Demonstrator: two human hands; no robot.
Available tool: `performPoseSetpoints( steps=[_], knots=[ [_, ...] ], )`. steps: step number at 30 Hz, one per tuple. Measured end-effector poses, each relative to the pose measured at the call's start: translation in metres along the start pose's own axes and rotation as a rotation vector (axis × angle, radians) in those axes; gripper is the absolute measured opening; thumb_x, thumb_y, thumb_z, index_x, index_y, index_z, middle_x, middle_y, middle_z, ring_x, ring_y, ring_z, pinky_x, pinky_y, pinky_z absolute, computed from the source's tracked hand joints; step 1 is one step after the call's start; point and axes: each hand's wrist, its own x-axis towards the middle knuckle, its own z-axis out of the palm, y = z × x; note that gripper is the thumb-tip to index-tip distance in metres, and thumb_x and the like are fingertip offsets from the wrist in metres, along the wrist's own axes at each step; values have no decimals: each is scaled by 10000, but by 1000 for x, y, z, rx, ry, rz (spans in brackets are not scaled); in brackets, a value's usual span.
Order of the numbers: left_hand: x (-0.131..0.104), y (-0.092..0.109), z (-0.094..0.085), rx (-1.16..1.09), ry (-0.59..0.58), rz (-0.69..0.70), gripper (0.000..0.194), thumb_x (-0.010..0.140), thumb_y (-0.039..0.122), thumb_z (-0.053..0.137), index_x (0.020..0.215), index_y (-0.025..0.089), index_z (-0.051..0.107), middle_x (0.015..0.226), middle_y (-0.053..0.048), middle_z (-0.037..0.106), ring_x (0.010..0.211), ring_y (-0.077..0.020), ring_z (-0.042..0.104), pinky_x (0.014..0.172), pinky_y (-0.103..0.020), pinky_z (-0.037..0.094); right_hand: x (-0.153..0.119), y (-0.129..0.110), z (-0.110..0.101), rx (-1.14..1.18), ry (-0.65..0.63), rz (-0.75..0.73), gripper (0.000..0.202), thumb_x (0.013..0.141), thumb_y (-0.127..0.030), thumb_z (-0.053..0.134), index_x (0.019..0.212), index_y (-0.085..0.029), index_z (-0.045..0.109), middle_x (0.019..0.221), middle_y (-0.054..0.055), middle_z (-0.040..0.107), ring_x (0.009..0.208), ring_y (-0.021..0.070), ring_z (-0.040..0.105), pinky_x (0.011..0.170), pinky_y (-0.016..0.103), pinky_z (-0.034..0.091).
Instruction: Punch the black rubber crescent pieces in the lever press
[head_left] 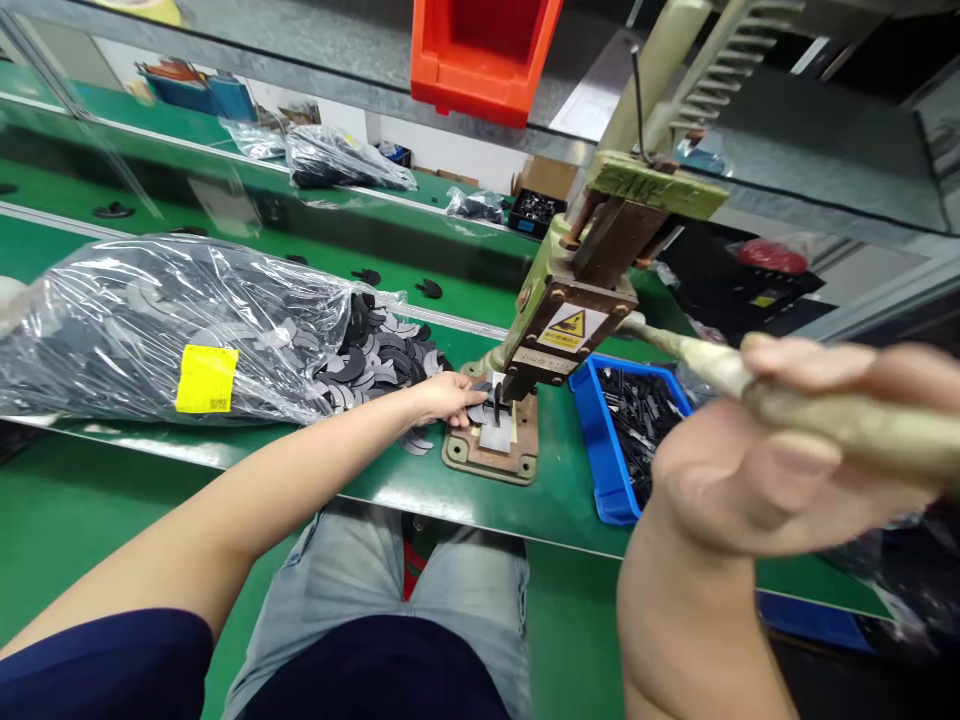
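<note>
On your arbor press (611, 240) you see a hand-crush warning triangle (571, 324); its caption (561, 339) and the plastic bag (135, 310)'s yellow label (207, 379) are too small to read.

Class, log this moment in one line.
left hand: holds dark part at press base; right hand: grips lever; blue bin: beside press base

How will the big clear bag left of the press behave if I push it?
The clear bag looks floppy, its film creased, so it would probably sag or fold. Packed with curved dark parts, it is likely fairly heavy overall. Pushing might spill more, since parts already lie loose at its open end.
</note>
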Motion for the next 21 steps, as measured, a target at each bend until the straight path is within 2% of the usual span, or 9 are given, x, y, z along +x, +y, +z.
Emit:
performPoseSetpoints(
  steps=[3,5,6,8,9,11,13,16,21],
  knots=[
    [-15,-3,-4,-37,26,87,429,929,503,757,787,210,478,482,20,631,387,-93,553,434,-167,379,30,6,5,-14,-118,225,492,908,-197,433,1370,-114,580,1305,89,621,1287,259,686,1029,486,484],
    [-32,-7,-11,-48,44,151,441,911,545,756,799,203,501,496,21,637,391,-88,545,433,-165,391,17,4,-2,-80,-130,276,490,926,-223,511,1401,-115,561,1346,128,601,1390,327,616,1095,515,459],
    [-43,-9,-16,-49,45,177,450,902,566,754,804,201,510,502,20,641,393,-87,540,429,-164,391,0,2,-6,-144,-67,284,518,921,-244,595,1425,-137,546,1425,147,556,1430,329,581,1135,500,454],
    [-66,-11,-23,-48,32,219,465,891,598,743,803,204,511,508,21,642,397,-89,536,420,-163,385,-50,-8,-14,-229,-16,426,465,913,-327,704,1343,-206,575,1317,111,619,1243,233,678,1097,442,531],
    [-78,-11,-25,-48,23,235,471,887,608,738,799,207,507,505,24,638,401,-91,538,419,-163,384,-78,-14,-16,-225,-54,525,404,914,-305,719,1287,-225,588,1224,80,657,1130,190,704,1051,414,568],
    [-100,-9,-25,-48,12,263,476,883,619,730,793,212,500,495,33,622,407,-97,543,423,-166,393,-131,-30,-14,-166,-240,722,274,890,-272,755,1137,-196,667,972,54,722,869,164,731,831,334,628],
    [-116,-7,-19,-37,3,283,474,885,621,721,786,215,498,486,41,608,407,-101,544,428,-172,405,-171,-45,-4,-86,-403,890,244,892,-321,758,1089,-193,692,896,62,751,774,169,731,720,313,632],
    [-131,-6,-8,-6,-21,281,471,876,623,723,774,218,505,474,51,583,399,-114,553,418,-187,407,-199,-61,14,-12,-497,1040,244,889,-392,765,1020,-199,694,875,57,754,751,166,720,681,294,619],
    [-139,-8,1,12,-28,276,465,874,626,716,776,223,506,474,60,559,406,-129,576,403,-190,386,-203,-71,28,-15,-451,1105,249,924,-435,718,948,-196,653,888,36,717,756,144,673,656,264,573]
  ],
)
